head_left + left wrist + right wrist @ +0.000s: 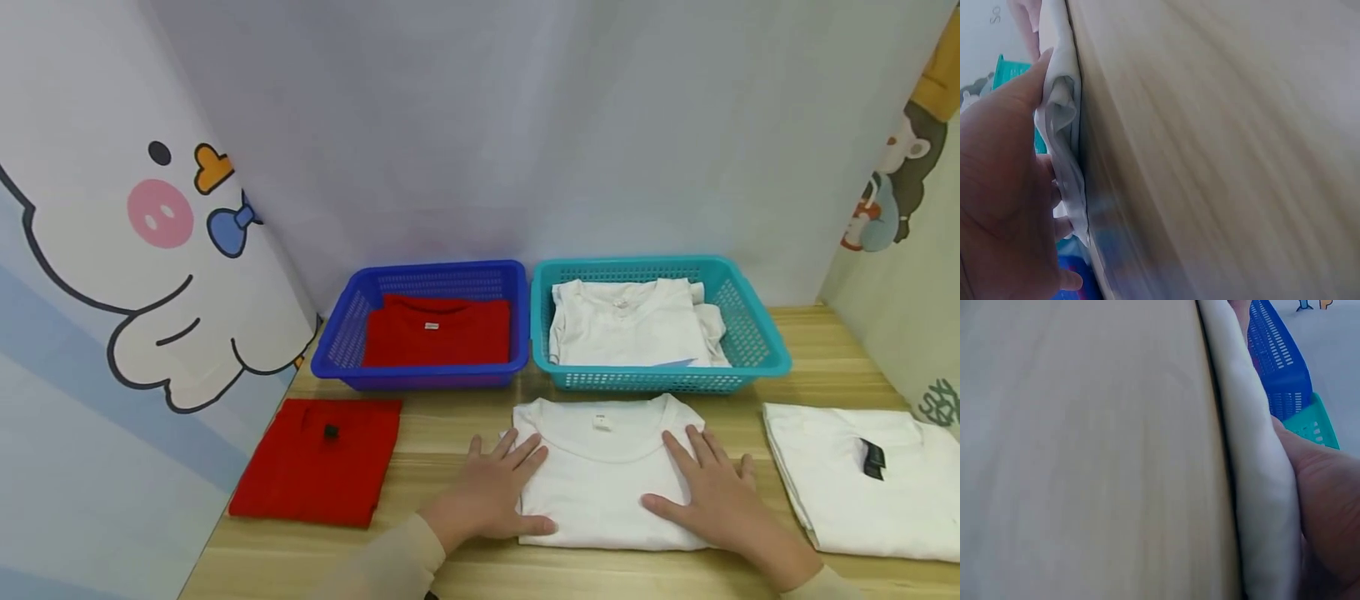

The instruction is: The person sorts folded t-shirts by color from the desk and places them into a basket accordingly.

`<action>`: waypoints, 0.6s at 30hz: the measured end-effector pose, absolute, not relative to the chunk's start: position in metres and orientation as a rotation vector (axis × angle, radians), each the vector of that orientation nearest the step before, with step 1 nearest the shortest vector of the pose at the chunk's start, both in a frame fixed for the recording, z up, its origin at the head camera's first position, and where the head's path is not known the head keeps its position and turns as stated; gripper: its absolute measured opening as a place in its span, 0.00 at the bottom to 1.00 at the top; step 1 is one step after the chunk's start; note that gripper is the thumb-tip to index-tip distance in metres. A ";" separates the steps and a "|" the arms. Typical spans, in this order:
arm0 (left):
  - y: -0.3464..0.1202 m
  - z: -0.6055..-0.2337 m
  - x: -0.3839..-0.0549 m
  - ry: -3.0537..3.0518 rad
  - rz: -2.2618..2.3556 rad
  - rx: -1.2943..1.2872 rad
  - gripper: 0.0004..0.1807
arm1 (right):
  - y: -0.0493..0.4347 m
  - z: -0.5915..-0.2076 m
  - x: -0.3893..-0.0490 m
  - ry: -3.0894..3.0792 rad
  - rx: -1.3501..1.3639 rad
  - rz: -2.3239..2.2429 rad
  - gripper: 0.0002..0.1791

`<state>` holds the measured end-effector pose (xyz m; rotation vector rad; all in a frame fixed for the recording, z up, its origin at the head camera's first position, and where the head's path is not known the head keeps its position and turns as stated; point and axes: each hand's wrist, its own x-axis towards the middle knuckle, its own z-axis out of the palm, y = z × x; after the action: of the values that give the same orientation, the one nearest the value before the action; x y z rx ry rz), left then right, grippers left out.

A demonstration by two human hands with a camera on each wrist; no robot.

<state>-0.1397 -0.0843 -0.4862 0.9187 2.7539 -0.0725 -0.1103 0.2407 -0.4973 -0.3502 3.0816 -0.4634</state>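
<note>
A folded white T-shirt [600, 492] lies flat on the wooden table, its collar and small label toward the baskets. My left hand [491, 492] rests on its left edge, fingers spread and fairly straight. On the right side of the shirt, my right hand [708, 492] lies with its fingers spread too. The left wrist view shows the shirt's rolled layers [1063, 119] beside the left thumb. In the right wrist view, the shirt's smooth front fold [1254, 456] runs along the right hand.
Behind the shirt stand a blue basket [420, 383] with a folded red shirt [442, 333] and a teal basket [772, 358] with white shirts [622, 325]. Another folded red shirt [322, 462] lies at left, and a white one with a black label [885, 508] at right.
</note>
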 end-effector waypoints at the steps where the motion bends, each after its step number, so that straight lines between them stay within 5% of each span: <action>1: -0.090 -0.487 -0.141 2.758 -0.060 0.914 0.58 | 0.235 -0.497 -0.112 3.078 -0.348 -0.476 0.56; 18: -0.142 -0.481 -0.141 2.809 0.146 0.694 0.59 | 0.214 -0.486 -0.121 3.088 -0.418 -0.635 0.52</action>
<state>-0.1412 -0.1423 -0.4807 0.6943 2.8095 0.1461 -0.1207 0.2135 -0.4857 -0.4180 3.0879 -0.6348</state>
